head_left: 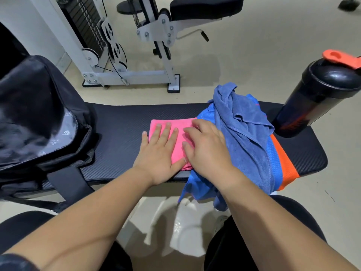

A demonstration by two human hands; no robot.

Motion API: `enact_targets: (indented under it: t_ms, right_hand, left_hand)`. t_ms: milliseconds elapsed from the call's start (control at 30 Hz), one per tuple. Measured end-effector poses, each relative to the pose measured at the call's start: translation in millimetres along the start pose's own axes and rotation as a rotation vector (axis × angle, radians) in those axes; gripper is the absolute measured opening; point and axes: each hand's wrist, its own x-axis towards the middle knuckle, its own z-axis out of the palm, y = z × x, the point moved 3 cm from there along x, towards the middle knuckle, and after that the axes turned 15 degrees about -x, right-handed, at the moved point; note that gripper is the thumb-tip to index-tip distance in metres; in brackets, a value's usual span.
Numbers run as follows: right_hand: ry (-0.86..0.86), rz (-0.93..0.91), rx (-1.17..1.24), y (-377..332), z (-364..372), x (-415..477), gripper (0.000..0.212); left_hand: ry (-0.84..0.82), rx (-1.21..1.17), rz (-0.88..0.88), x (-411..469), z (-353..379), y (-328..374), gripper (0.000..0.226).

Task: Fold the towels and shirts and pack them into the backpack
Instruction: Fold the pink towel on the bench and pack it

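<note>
A folded pink towel (178, 124) lies flat on the black padded bench (121, 133). My left hand (159, 153) presses on its left half with straight, spread fingers. My right hand (205, 149) rests flat on its right part, fingers pointing left. Just to the right, a crumpled blue towel (240, 122) is heaped on a blue and orange shirt (281, 163) that hangs over the bench's near edge. A black backpack (39, 122) stands on the bench's left end, its zipper gaping open toward the towel.
A black shaker bottle (316, 98) with an orange flip cap stands on the bench's right end. A white weight machine (125, 71) and its padded seat stand on the beige floor behind. My knees are below the bench's near edge.
</note>
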Motion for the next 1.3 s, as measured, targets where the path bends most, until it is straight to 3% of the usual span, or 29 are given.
enact_targets:
  t_ms: [133, 200, 333, 433, 567, 700, 767, 900, 1100, 1300]
  right_hand:
    - [-0.329, -0.257, -0.192, -7, 9, 17, 0.051]
    - [-0.434, -0.286, -0.263, -5, 8, 19, 0.060]
    - [-0.423, -0.309, -0.419, -23, -1, -7, 0.075]
    - [-0.444, -0.366, -0.559, -46, -10, -33, 0.089]
    - [-0.498, -0.448, -0.528, -69, -32, -27, 0.065]
    - [-0.391, -0.415, -0.487, -67, -40, 18, 0.046]
    - [-0.380, -0.433, -0.520, -61, -32, 43, 0.061]
    - [-0.574, -0.525, -0.520, -54, -12, 73, 0.096]
    - [-0.642, -0.482, -0.444, -46, 7, 77, 0.082]
    - [-0.649, -0.462, -0.409, -44, 6, 77, 0.065]
  left_hand:
    - [-0.032, 0.102, 0.115, -2, -21, -26, 0.100]
    - [0.025, 0.073, 0.105, -7, -36, -45, 0.096]
    - [0.190, -0.055, -0.046, -25, -56, -77, 0.096]
    - [0.159, -0.121, -0.112, -38, -56, -84, 0.101]
    - [0.017, -0.235, -0.071, -43, -50, -73, 0.098]
    - [-0.065, -0.222, -0.083, -23, -57, -69, 0.097]
    - [-0.111, -0.185, -0.111, -12, -62, -64, 0.095]
    - [-0.196, -0.124, -0.136, 10, -67, -52, 0.085]
    - [-0.168, -0.160, -0.163, 22, -64, -55, 0.075]
    - [-0.222, -0.172, -0.134, 28, -66, -52, 0.046]
